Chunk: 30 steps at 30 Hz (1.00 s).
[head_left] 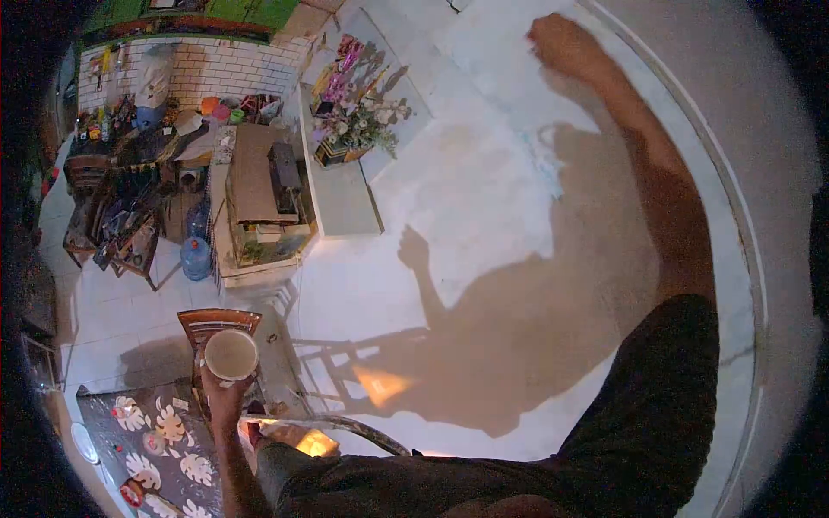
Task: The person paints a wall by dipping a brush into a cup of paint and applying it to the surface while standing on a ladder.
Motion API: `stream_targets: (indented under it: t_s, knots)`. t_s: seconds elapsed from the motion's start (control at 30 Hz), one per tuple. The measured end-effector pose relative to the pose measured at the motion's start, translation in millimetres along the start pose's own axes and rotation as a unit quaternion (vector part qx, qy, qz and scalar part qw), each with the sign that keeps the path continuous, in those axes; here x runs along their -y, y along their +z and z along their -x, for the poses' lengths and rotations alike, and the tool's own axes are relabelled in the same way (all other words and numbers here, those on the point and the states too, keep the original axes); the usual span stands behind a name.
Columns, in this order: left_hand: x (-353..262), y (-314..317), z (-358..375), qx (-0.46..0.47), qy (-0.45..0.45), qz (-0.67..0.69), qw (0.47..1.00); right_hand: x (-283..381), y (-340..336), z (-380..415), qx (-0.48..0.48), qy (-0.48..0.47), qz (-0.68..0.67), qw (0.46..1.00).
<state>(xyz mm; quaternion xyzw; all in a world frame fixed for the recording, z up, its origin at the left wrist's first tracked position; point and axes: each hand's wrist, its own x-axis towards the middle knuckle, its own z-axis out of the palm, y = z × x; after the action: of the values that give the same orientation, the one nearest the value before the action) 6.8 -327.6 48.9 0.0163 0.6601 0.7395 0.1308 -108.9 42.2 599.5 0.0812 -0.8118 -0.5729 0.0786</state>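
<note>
My left hand (226, 385) is at the lower left, its fingers wrapped round a round, pale tub (231, 355) seen from above. The inside of the tub looks cream-coloured. At the upper right, my right arm stretches out along the pale wall (484, 207). My right hand (566, 47) is up there, closed, its knuckles close to the white surface. What it holds, if anything, is hidden by the fingers. Shadows of my body and arms fall across the wall.
A wooden chair (216, 320) stands behind the tub. A table with a leaf-patterned cloth (112, 423) is at lower left. Flowers (363, 125) stand on a ledge (345, 203) by a cabinet (259, 186). A blue water bottle (196, 259) stands on the floor.
</note>
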Motion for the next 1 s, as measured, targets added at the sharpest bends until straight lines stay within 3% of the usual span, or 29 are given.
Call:
stream_targets:
  t_s: [0.07, 0.1, 0.2, 0.27, 0.3, 0.37, 0.4, 0.5, 0.53, 0.6, 0.7, 0.8, 0.87, 1.0]
  knots:
    - [18.5, -5.7, -1.9, 0.021, -0.001, 0.106, 0.994, 35.9, -5.7, 0.3, 0.107, 0.095, -0.090, 0.986]
    - [29.4, -7.8, -5.3, 0.021, 0.004, 0.107, 0.994, 43.0, -7.8, 4.1, 0.104, 0.099, -0.088, 0.986]
    - [45.5, -13.1, -10.4, 0.014, 0.035, 0.135, 0.990, 46.2, -15.6, 5.3, 0.063, 0.074, -0.179, 0.979]
    - [42.9, -14.4, -12.1, 0.003, -0.023, 0.148, 0.989, 22.1, -19.9, 4.2, 0.071, 0.130, -0.245, 0.958]
    - [38.7, -13.3, -12.2, 0.002, -0.024, 0.148, 0.989, 1.7, -3.1, 5.2, 0.028, 0.166, -0.286, 0.943]
    - [27.0, -10.8, -12.2, -0.027, 0.002, 0.047, 0.999, -22.9, -11.7, 11.7, -0.027, 0.151, -0.114, 0.982]
    - [25.4, -11.1, -12.3, -0.026, 0.000, 0.047, 0.999, -40.3, -16.0, 13.2, -0.025, 0.151, -0.115, 0.982]
    - [25.2, -12.9, -12.3, -0.007, -0.041, 0.112, 0.993, -89.9, -32.8, 7.1, -0.087, 0.336, -0.250, 0.904]
    - [28.1, -15.0, -12.9, 0.007, -0.036, 0.085, 0.996, -81.4, -55.1, 4.4, -0.083, 0.337, -0.251, 0.904]
    - [31.6, -13.8, -12.5, 0.023, -0.033, 0.056, 0.998, -48.2, -99.8, 0.2, 0.058, 0.284, -0.069, 0.955]
    - [36.9, -7.9, -10.6, -0.009, 0.005, 0.046, 0.999, -51.0, -72.4, -10.1, 0.046, 0.252, -0.017, 0.966]
    - [41.6, -12.3, -10.1, -0.009, 0.015, 0.004, 1.000, -21.4, -22.7, -8.8, 0.046, 0.165, -0.024, 0.985]
    - [36.4, -10.3, -6.8, -0.011, -0.029, 0.108, 0.994, 2.8, 11.1, -10.4, 0.045, 0.078, -0.027, 0.996]
    - [15.0, -8.7, -3.3, -0.017, -0.014, 0.109, 0.994, 78.5, 35.8, -19.5, 0.146, 0.053, -0.119, 0.981]
